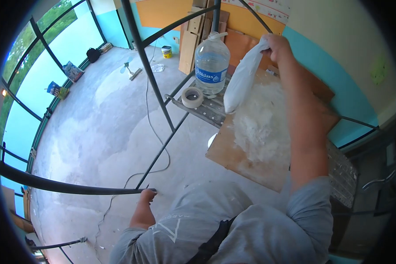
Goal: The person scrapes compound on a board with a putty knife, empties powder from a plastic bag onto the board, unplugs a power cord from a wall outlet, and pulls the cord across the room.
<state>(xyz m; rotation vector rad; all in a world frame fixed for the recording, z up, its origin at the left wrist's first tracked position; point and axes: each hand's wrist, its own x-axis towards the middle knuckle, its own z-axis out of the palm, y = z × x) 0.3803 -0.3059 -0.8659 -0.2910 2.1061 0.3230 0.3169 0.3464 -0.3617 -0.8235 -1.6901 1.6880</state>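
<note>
My right hand (277, 46), at the upper right, is closed around the gathered neck of a white plastic bag (242, 79). The bag hangs down with its lower end near the platform; its contents are hidden. Beside it on the metal scaffold platform (201, 113) stand a large clear water bottle (212, 64) with a blue label and a roll of masking tape (192, 97). White powder covers part of a brown board (220, 152) below the bag. Lower down, my left hand (148, 195) is closed on a dark scaffold tube (75, 185), its fingers partly out of sight.
Scaffold tubes (149, 70) cross in front of me. A cable (163, 145) winds over the grey floor (97, 114) below. Farther off are a small yellow bucket (166, 53), several bags by the windows, and planks (190, 48) leaning against the wall.
</note>
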